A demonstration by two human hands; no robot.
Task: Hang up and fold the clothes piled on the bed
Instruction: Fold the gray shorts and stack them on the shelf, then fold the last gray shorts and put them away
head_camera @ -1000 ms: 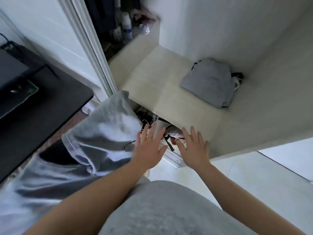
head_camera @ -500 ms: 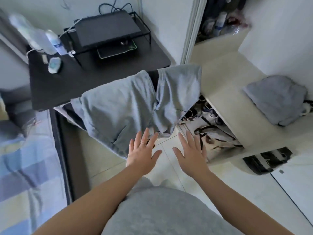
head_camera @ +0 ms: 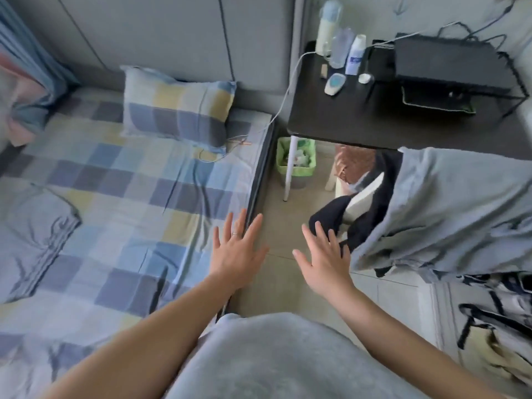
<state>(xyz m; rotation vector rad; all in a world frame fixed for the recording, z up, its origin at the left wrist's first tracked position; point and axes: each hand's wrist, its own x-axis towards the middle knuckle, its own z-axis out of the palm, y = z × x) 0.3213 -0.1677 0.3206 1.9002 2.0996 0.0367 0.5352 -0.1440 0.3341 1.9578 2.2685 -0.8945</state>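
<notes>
The left hand (head_camera: 236,254) and right hand (head_camera: 322,263) are hovering mid-frame beside the bed (head_camera: 115,174), fingers (head_camera: 255,226) spread, holding nothing. A rumpled grey garment (head_camera: 34,234) is lying on the bed at frame left, seemingly awaiting folding, so work is remaining.

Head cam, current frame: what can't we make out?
Head view:
- Grey garment on the bed: blurred, cut by the left edge; type unclear.
- Support under the draped grey cloth, right: hidden by it; dark clothing pokes out.
- Bottle label on the black table: too small.
- Green bin contents: partly behind the table leg.
- Lower-right pile: motion-blurred.
</notes>
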